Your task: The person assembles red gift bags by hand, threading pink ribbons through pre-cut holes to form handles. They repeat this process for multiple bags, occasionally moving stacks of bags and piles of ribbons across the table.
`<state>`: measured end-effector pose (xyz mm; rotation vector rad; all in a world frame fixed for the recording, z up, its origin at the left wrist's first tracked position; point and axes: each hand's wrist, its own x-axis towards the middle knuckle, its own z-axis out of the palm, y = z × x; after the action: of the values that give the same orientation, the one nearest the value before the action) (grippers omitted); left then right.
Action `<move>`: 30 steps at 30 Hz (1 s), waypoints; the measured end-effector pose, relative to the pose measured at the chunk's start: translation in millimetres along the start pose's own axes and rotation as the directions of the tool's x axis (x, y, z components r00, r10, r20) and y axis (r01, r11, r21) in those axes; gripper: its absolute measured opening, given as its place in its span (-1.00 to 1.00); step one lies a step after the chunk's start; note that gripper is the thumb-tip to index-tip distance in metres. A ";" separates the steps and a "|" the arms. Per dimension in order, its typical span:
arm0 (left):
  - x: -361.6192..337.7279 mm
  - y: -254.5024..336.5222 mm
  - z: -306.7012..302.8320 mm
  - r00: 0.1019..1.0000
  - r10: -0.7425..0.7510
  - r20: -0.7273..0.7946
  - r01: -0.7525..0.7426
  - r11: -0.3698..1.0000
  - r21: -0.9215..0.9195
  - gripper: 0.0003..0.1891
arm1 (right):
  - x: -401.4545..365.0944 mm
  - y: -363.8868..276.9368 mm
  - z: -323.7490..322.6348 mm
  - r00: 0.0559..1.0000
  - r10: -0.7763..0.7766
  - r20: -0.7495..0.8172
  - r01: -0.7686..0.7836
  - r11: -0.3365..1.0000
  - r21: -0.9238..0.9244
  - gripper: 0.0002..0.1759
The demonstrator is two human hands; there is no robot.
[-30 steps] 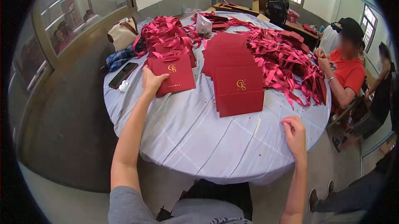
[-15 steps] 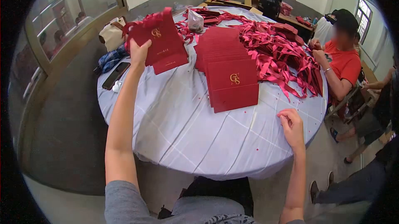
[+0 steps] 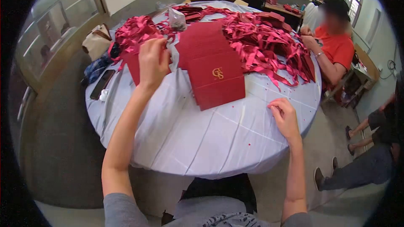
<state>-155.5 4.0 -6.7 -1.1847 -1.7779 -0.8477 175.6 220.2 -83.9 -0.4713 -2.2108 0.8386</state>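
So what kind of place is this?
Probably a plain workroom for hand assembly: a round table under pale cloth, a stack of dark red gold-logo paper bags, heaped red ribbons.

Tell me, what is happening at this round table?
A person holds up a red paper bag in the left hand; the right hand rests on the table. A stack of red bags lies mid-table, with a heap of red ribbons behind. Another person in an orange shirt sits at the far right.
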 end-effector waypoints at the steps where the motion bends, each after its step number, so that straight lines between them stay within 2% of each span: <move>1: 3.2 23.9 1.4 0.996 0.068 0.061 -0.060 0.991 -0.121 -0.69 | -0.3 2.9 1.2 1.000 0.001 -0.008 -0.001 1.000 -0.003 -0.94; 2: 3.0 44.1 4.5 0.979 0.166 0.115 -0.143 0.973 -0.184 -0.68 | -1.4 7.8 0.9 1.000 -0.006 -0.005 0.006 1.000 -0.006 -0.93; 3: 1.5 64.2 5.9 0.959 0.222 0.177 -0.200 0.970 -0.136 -0.64 | -1.7 9.0 0.1 1.000 -0.029 -0.004 0.029 0.999 -0.034 -0.92; 5: -5.3 87.1 16.3 0.936 0.244 0.255 -0.232 0.970 -0.076 -0.59 | -4.7 8.4 2.5 0.997 -0.078 -0.030 0.075 0.994 -0.082 -0.91; 6: -11.7 89.9 23.6 0.929 0.212 0.303 -0.202 0.977 -0.063 -0.57 | -5.2 8.6 3.0 0.993 -0.105 -0.059 0.098 0.989 -0.115 -0.90; 7: -18.2 90.8 26.4 0.923 0.216 0.318 -0.207 0.976 -0.063 -0.58 | -5.9 15.1 3.3 0.999 -0.037 -0.012 0.036 0.997 -0.061 -0.89; 8: -24.8 91.0 29.9 0.915 0.233 0.331 -0.217 0.973 -0.084 -0.59 | -7.9 14.4 6.0 0.996 -0.040 -0.079 0.038 0.999 -0.026 -0.89; 9: -27.7 93.7 27.0 0.908 0.187 0.376 -0.158 0.982 -0.107 -0.62 | -7.6 21.5 8.6 0.998 -0.039 -0.043 0.036 0.997 -0.066 -0.88; 10: -29.4 95.7 28.0 0.912 0.172 0.371 -0.130 0.982 -0.137 -0.63 | -6.6 25.2 12.1 0.992 -0.099 -0.076 0.098 0.995 -0.005 -0.86; 11: -31.5 98.2 25.4 0.918 0.183 0.351 -0.143 0.980 -0.136 -0.61 | -6.5 22.7 12.9 0.994 -0.067 -0.087 0.070 0.997 0.040 -0.85; 12: -34.6 97.4 23.1 0.917 0.134 0.377 -0.081 0.985 -0.154 -0.61 | -6.3 18.8 12.4 0.991 -0.076 -0.107 0.076 0.997 -0.005 -0.88; 13: -35.9 102.7 21.2 0.931 0.146 0.336 -0.087 0.979 -0.183 -0.64 | -6.1 17.2 9.9 0.989 -0.097 -0.111 0.094 0.995 -0.034 -0.90; 15: -34.1 113.0 12.4 0.926 0.071 0.372 0.042 0.957 -0.288 -0.67 | -6.4 13.8 5.4 0.992 -0.068 -0.109 0.064 0.997 -0.039 -0.90; 16: -32.5 120.8 8.0 0.933 0.062 0.355 0.092 0.912 -0.400 -0.67 | -5.0 13.2 6.6 0.995 -0.050 -0.084 0.048 0.998 -0.028 -0.90; 17: -30.0 130.3 0.0 0.933 0.062 0.355 0.093 0.911 -0.403 -0.67 | -4.3 12.4 6.0 0.995 -0.049 -0.084 0.047 0.998 -0.030 -0.90; 19: -23.4 152.6 -22.1 0.890 -0.015 0.456 0.280 0.806 -0.521 -0.67 | -4.6 12.4 5.4 0.995 -0.053 -0.086 0.053 0.999 -0.003 -0.86; 22: -14.3 188.7 -53.1 0.895 0.177 0.409 0.058 0.863 -0.501 -0.67 | -3.4 14.5 6.4 0.992 -0.074 -0.104 0.077 0.997 0.022 -0.87; 23: -16.3 192.4 -61.9 0.859 0.227 0.459 0.048 0.857 -0.514 -0.66 | -3.1 12.6 4.2 0.992 -0.076 -0.101 0.078 0.997 0.016 -0.87; 24: -20.1 198.8 -66.8 0.869 0.244 0.431 0.001 0.870 -0.494 -0.66 | -2.1 2.4 -1.5 0.990 0.071 -0.121 -0.034 0.958 0.285 -0.87; 25: -23.8 204.5 -71.5 0.877 0.262 0.404 -0.047 0.882 -0.470 -0.66 | -0.9 -9.2 -7.5 0.971 0.217 -0.100 -0.131 0.834 0.536 -0.86; 26: -29.5 207.3 -76.0 0.867 0.169 0.468 0.061 0.897 -0.437 -0.71 | -2.1 -21.2 -16.2 0.978 0.126 -0.167 -0.034 0.883 0.468 -0.83; 27: -32.6 203.0 -76.8 0.870 0.163 0.466 0.067 0.896 -0.439 -0.71 | -3.5 -41.7 -28.3 0.969 -0.010 -0.247 0.116 0.901 0.417 -0.82; 29: -35.5 194.4 -77.5 0.836 0.246 0.491 -0.054 0.926 -0.373 -0.80 | -4.4 -84.9 -47.0 0.887 -0.318 -0.335 0.404 0.885 0.229 -0.75; 30: -31.5 201.0 -79.5 0.867 0.332 0.372 -0.245 0.934 -0.261 -0.82 | -4.1 -101.3 -50.9 0.812 -0.482 -0.328 0.538 0.837 0.102 -0.72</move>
<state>61.0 -10.1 18.1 -1.8283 -1.7958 -0.6438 207.3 166.5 10.9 0.1040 -1.8255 0.6257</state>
